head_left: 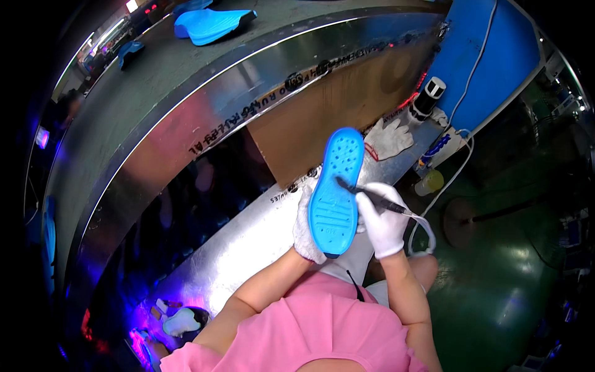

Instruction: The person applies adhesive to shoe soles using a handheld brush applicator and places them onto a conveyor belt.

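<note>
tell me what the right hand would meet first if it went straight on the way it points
The blue sole, most likely: the right hand points left toward it, and the dark tip of its pen-like tool looks at or close to that surface, though depth is unclear.

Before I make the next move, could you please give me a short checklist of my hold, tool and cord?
1. Blue sole held: ok; the left hand grips it.
2. Patterned face of the sole toward the camera: ok.
3. Black pen-like tool gripped: ok; it is in the right hand.
4. Tip touching the sole: cannot tell; it may only hover over it.
5. White cord hanging straight: not ok; it curls beside the right hand.
</note>
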Demonstrator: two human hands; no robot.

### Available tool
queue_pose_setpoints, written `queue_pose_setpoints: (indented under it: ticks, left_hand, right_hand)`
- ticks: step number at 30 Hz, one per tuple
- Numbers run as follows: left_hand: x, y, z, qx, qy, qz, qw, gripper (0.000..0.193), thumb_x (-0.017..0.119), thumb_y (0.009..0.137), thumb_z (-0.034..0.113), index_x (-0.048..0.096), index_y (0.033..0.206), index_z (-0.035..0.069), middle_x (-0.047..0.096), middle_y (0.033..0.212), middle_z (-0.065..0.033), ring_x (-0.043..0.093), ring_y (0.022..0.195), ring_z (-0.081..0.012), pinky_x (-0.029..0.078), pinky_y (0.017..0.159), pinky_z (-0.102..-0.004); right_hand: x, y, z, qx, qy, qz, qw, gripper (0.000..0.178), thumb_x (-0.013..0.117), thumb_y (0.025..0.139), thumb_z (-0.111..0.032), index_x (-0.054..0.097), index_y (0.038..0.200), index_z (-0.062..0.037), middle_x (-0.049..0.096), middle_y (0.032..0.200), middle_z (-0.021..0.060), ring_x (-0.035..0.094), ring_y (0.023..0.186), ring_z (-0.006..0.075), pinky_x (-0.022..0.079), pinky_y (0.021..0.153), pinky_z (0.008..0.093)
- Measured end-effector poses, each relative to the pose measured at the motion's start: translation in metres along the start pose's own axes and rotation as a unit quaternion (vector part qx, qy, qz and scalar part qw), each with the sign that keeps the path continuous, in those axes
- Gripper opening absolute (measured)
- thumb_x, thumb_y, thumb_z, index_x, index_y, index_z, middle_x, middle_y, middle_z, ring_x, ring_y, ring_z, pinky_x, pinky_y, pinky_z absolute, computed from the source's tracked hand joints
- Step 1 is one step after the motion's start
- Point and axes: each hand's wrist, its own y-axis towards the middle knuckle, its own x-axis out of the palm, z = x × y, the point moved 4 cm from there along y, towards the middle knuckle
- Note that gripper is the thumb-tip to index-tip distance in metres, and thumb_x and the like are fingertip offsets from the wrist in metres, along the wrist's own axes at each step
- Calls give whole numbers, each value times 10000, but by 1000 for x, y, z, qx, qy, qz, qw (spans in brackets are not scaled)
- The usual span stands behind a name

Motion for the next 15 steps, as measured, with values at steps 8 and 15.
queue_pose_setpoints:
  ticks: [8, 15]
  left_hand:
    - [31, 12, 10, -65, -26, 61, 996, 936, 333, 832, 786, 398, 1360, 17, 561, 1152, -305, 605, 999, -422, 501, 891, -519]
    - [46, 17, 25, -85, -72, -67, 991, 948, 307, 872, 737, 340, 1404, -46, 502, 1257, -339, 599, 1027, -448, 518, 869, -534]
  right_hand:
    - [2, -19, -26, 28, 60, -119, 991, 197, 740, 727, 12, 672, 911, -6, 677, 860, 76, 633, 785, 116, 513, 694, 284]
    - [11, -41, -46, -75, 49, -82, 993, 122, 749, 727, -36, 649, 795, -20, 663, 760, 85, 643, 658, 195, 484, 596, 306]
